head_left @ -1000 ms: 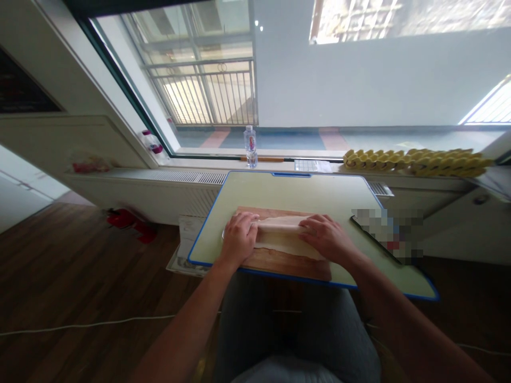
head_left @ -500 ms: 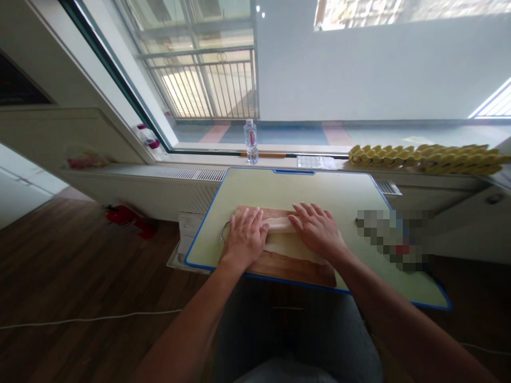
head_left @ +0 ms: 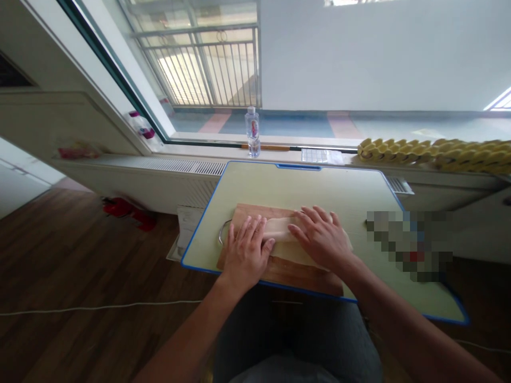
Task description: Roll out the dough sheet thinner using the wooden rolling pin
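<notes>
A flattened sheet of dough (head_left: 299,252) lies on a brown wooden cutting board (head_left: 297,275), with a pale rolling pin (head_left: 276,235) across it. My left hand (head_left: 248,250) rests palm down on the pin's left end, fingers stretched out over the board. On the right end lies my right hand (head_left: 321,234), also flat, its fingers slightly spread. Both hands cover the ends of the pin, so only its middle shows. The board has a metal handle (head_left: 222,232) at its left end.
Beneath the board is a pale green table (head_left: 259,183) with a blue rim. A blurred-out patch (head_left: 411,244) covers something on its right side. A water bottle (head_left: 253,133) and a yellow wavy object (head_left: 431,154) stand on the windowsill. A red fire extinguisher (head_left: 128,211) lies on the floor.
Both hands and the rolling pin have moved toward me across the dough, and more dough shows beyond the pin. My view has shifted slightly.
</notes>
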The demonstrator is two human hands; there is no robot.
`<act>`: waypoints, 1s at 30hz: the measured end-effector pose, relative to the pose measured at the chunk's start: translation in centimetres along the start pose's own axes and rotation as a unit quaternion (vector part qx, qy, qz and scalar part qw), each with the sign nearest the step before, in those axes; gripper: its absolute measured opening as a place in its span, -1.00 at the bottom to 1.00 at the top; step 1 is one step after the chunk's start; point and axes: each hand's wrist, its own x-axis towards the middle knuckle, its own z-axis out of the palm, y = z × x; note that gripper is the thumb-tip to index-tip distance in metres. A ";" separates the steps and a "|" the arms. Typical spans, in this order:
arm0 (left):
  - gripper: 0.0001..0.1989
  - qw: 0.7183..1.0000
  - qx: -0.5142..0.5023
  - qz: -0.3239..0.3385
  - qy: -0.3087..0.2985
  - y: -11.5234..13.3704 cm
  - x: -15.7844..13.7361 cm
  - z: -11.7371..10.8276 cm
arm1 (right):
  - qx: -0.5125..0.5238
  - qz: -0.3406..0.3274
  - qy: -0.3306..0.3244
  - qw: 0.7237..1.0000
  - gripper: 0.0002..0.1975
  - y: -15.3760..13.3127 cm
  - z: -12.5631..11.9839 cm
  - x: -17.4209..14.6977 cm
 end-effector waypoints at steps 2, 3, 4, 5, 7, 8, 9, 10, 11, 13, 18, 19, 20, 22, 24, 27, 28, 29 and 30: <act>-0.45 1.000 -0.003 0.012 0.005 -0.4 -0.1 -0.2 | 0.028 -0.049 0.006 0.998 -0.53 0.0 -0.3 -0.2; -0.47 1.000 -0.003 0.014 0.013 -0.6 -0.1 -0.3 | 0.043 -0.078 0.010 0.996 -0.59 0.0 -0.4 -0.4; -0.51 1.000 -0.003 0.014 0.024 -0.8 -0.1 -0.3 | 0.057 -0.104 0.014 0.993 -0.65 0.0 -0.5 -0.5; -0.55 0.999 -0.006 0.013 0.035 -0.9 -0.1 -0.4 | 0.069 -0.124 0.018 0.990 -0.71 0.1 -0.6 -0.6; -0.61 0.998 -0.023 0.017 0.052 -1.0 0.2 -0.7 | 0.087 -0.142 0.024 0.986 -0.78 0.4 -0.7 -0.9; -0.64 0.997 -0.035 0.021 0.059 -1.0 0.5 -0.8 | 0.092 -0.141 0.028 0.985 -0.79 0.7 -0.7 -1.1; -0.66 0.996 -0.048 0.027 0.067 -0.9 0.9 -0.9 | 0.094 -0.137 0.034 0.985 -0.79 1.0 -0.7 -1.2; -0.68 0.995 -0.060 0.034 0.078 -0.6 1.4 -1.1 | 0.095 -0.133 0.040 0.986 -0.79 1.4 -0.6 -1.4; -0.70 0.993 -0.069 0.037 0.091 -0.3 2.1 -1.2 | 0.094 -0.127 0.048 0.986 -0.79 1.8 -0.5 -1.6; -0.72 0.990 -0.074 0.035 0.117 0.5 3.6 -1.2 | 0.092 -0.115 0.063 0.987 -0.78 2.5 -0.3 -2.0; -0.69 0.992 -0.021 -0.003 0.120 2.7 7.1 0.8 | 0.083 -0.091 0.067 0.990 -0.75 2.9 -0.1 -2.6; -0.67 0.994 -0.006 -0.009 0.109 2.9 7.5 1.3 | 0.080 -0.085 0.064 0.991 -0.75 2.9 -0.2 -2.6; -0.66 0.995 0.008 -0.015 0.097 2.9 7.8 1.8 | 0.076 -0.077 0.060 0.992 -0.74 2.9 -0.2 -2.6; -0.63 0.996 0.034 -0.021 0.079 2.9 8.2 2.5 | 0.057 -0.052 0.055 0.995 -0.65 2.8 -0.3 -2.5; -0.61 0.996 0.052 -0.019 0.072 2.7 8.6 2.7 | 0.021 -0.017 0.051 0.998 -0.56 2.7 -0.1 -1.9; -0.61 0.995 0.067 -0.013 0.068 2.5 9.9 2.4 | -0.036 0.037 0.038 0.998 -0.47 2.6 0.3 -0.3; -0.61 0.995 0.071 -0.016 0.066 2.5 10.4 2.3 | -0.046 0.053 0.031 0.997 -0.45 2.6 0.4 0.3; -0.62 0.995 0.074 -0.021 0.063 2.5 11.0 2.2 | -0.052 0.065 0.021 0.996 -0.43 2.6 0.5 1.0; -0.62 0.995 0.076 -0.026 0.060 2.6 11.5 2.0 | -0.056 0.075 0.011 0.996 -0.42 2.6 0.5 1.6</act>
